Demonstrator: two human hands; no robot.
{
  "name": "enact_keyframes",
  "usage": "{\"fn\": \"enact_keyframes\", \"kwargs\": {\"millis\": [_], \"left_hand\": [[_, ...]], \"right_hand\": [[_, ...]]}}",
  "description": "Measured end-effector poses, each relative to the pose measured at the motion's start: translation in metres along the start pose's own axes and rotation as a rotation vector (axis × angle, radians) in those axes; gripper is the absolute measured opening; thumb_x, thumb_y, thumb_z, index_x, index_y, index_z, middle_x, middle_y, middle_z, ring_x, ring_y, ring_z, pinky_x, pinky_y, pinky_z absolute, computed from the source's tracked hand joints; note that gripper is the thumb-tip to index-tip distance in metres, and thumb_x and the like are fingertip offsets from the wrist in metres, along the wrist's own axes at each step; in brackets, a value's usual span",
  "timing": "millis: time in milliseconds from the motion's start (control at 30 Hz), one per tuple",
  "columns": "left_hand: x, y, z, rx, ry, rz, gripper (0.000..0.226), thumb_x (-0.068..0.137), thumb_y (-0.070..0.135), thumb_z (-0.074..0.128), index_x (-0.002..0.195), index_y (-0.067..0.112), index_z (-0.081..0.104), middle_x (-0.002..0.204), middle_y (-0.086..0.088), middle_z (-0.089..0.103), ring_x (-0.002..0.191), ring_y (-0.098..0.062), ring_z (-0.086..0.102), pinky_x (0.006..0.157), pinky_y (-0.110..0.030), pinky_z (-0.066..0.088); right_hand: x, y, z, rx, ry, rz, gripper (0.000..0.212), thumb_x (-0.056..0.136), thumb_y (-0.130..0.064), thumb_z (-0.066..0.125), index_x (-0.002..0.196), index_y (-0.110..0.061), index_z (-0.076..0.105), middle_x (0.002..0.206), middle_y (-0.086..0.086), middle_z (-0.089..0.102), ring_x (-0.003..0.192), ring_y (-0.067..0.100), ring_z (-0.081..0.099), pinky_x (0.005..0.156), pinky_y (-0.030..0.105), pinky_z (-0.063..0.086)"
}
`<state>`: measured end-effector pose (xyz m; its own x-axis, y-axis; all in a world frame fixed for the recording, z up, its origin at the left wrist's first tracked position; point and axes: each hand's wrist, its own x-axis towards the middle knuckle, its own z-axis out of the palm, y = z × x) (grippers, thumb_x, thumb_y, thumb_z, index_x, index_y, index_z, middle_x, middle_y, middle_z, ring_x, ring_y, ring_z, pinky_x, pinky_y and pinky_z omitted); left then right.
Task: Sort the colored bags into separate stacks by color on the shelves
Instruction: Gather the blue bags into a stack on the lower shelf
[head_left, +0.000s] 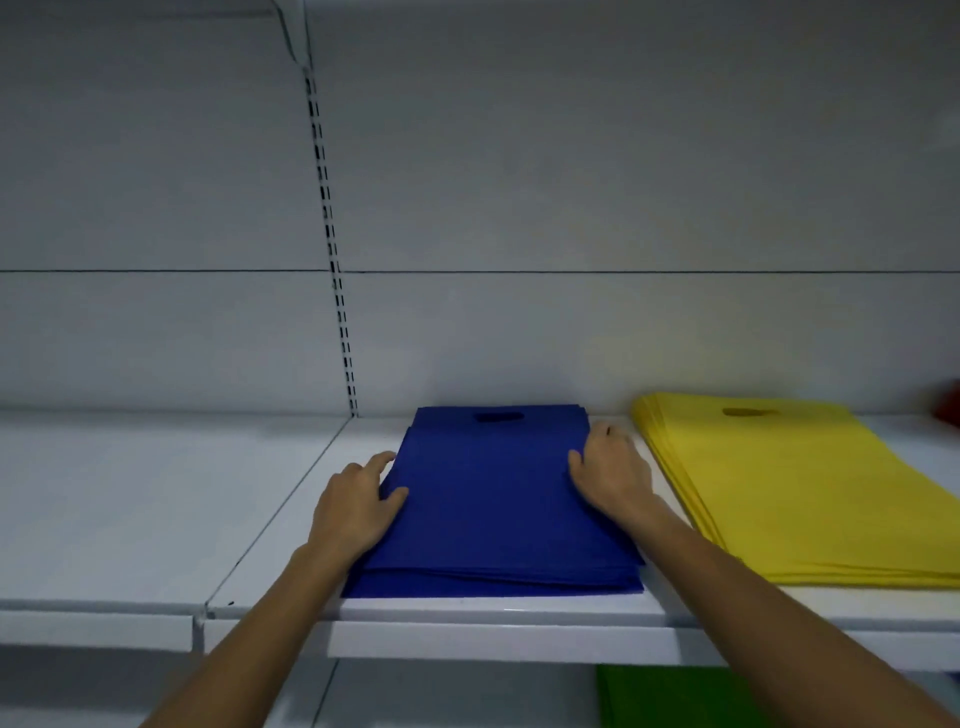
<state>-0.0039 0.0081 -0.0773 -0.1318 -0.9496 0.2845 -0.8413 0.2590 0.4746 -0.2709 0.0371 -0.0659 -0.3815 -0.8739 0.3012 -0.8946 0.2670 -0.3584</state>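
A stack of blue bags (493, 499) lies flat on the white shelf (498, 608), handle cut-outs toward the back wall. My left hand (356, 501) holds the stack's left edge, thumb on top and fingers along the side. My right hand (610, 470) grips the right edge the same way, thumb on the top bag. To the right a stack of yellow bags (789, 488) lies on the same shelf, apart from the blue one. A green bag (675, 696) shows on the shelf below.
A slotted upright (332, 249) runs up the back wall left of the blue stack. The adjoining shelf section (130, 509) lies to the left. Something red (949, 408) peeks in at the far right edge behind the yellow stack.
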Motion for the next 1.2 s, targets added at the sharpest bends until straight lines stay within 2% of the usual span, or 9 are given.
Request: {"fn": "enact_keyframes", "kwargs": {"millis": [67, 200, 367, 533, 667, 833, 1000, 1133, 1200], "left_hand": [[-0.001, -0.005, 0.008, -0.046, -0.012, 0.005, 0.044, 0.09, 0.03, 0.054, 0.132, 0.02, 0.048, 0.115, -0.01, 0.058, 0.103, -0.024, 0.055, 0.088, -0.03, 0.043], [0.001, -0.008, 0.015, -0.156, 0.118, 0.052, 0.039, 0.085, 0.021, 0.064, 0.122, 0.013, 0.057, 0.11, -0.01, 0.062, 0.096, -0.021, 0.057, 0.081, -0.023, 0.04], [0.004, -0.009, 0.011, -0.387, 0.178, -0.112, 0.033, 0.079, 0.012, 0.071, 0.11, 0.01, 0.06, 0.079, -0.004, 0.066, 0.07, -0.011, 0.056, 0.059, -0.012, 0.039], [0.001, -0.007, 0.011, -0.386, 0.275, -0.101, 0.035, 0.08, 0.014, 0.07, 0.114, 0.013, 0.062, 0.08, -0.004, 0.07, 0.073, -0.013, 0.057, 0.077, -0.024, 0.044], [-0.005, -0.005, 0.005, -0.499, 0.288, -0.069, 0.04, 0.082, 0.009, 0.066, 0.121, 0.013, 0.059, 0.086, -0.008, 0.071, 0.068, -0.004, 0.053, 0.076, -0.016, 0.041], [-0.013, -0.004, 0.001, -0.551, 0.356, -0.031, 0.029, 0.088, 0.002, 0.056, 0.115, 0.01, 0.063, 0.098, -0.012, 0.069, 0.073, -0.009, 0.054, 0.074, -0.015, 0.041], [-0.015, -0.006, 0.002, -0.553, 0.43, -0.024, 0.027, 0.091, 0.0, 0.049, 0.11, 0.006, 0.067, 0.103, -0.012, 0.068, 0.083, -0.013, 0.056, 0.084, -0.019, 0.043], [-0.015, -0.008, -0.001, -0.526, 0.382, -0.004, 0.032, 0.091, -0.005, 0.044, 0.112, 0.005, 0.065, 0.107, -0.013, 0.066, 0.091, -0.022, 0.061, 0.087, -0.024, 0.044], [-0.017, -0.008, -0.004, -0.478, 0.378, 0.041, 0.035, 0.089, -0.008, 0.043, 0.113, 0.005, 0.065, 0.106, -0.012, 0.066, 0.089, -0.022, 0.06, 0.084, -0.025, 0.045]], "right_hand": [[-0.005, 0.004, 0.013, 0.046, 0.029, 0.088, 0.033, 0.094, -0.025, 0.046, 0.114, 0.002, 0.047, 0.118, 0.018, 0.05, 0.109, 0.031, 0.05, 0.084, 0.036, 0.043], [-0.003, 0.01, 0.021, 0.143, 0.094, 0.094, 0.023, 0.093, -0.019, 0.052, 0.101, 0.002, 0.055, 0.105, 0.019, 0.056, 0.095, 0.03, 0.055, 0.071, 0.029, 0.039], [-0.002, 0.012, 0.024, 0.213, 0.212, -0.03, 0.014, 0.092, -0.012, 0.054, 0.098, 0.0, 0.057, 0.095, 0.015, 0.062, 0.086, 0.026, 0.058, 0.065, 0.024, 0.035], [-0.006, 0.01, 0.023, 0.169, 0.339, -0.135, 0.01, 0.09, -0.009, 0.057, 0.09, 0.0, 0.061, 0.09, 0.016, 0.061, 0.078, 0.026, 0.056, 0.061, 0.026, 0.035], [-0.006, 0.008, 0.021, 0.18, 0.436, -0.216, 0.003, 0.086, -0.004, 0.061, 0.086, -0.001, 0.062, 0.09, 0.016, 0.058, 0.077, 0.026, 0.055, 0.062, 0.027, 0.038], [-0.007, -0.004, 0.013, 0.255, 0.32, -0.246, 0.016, 0.093, -0.008, 0.05, 0.105, 0.001, 0.056, 0.096, 0.018, 0.063, 0.082, 0.032, 0.059, 0.065, 0.032, 0.041], [-0.02, -0.019, -0.006, 0.31, 0.371, -0.339, 0.044, 0.091, 0.001, 0.051, 0.134, -0.002, 0.043, 0.102, 0.018, 0.064, 0.078, 0.028, 0.059, 0.066, 0.029, 0.043], [-0.026, -0.025, -0.011, 0.25, 0.424, -0.369, 0.041, 0.088, 0.007, 0.052, 0.129, 0.001, 0.05, 0.118, 0.019, 0.061, 0.102, 0.032, 0.06, 0.086, 0.019, 0.038], [-0.027, -0.028, -0.012, 0.229, 0.421, -0.368, 0.038, 0.087, 0.008, 0.052, 0.125, 0.003, 0.052, 0.117, 0.02, 0.061, 0.103, 0.033, 0.06, 0.088, 0.023, 0.04]]}}
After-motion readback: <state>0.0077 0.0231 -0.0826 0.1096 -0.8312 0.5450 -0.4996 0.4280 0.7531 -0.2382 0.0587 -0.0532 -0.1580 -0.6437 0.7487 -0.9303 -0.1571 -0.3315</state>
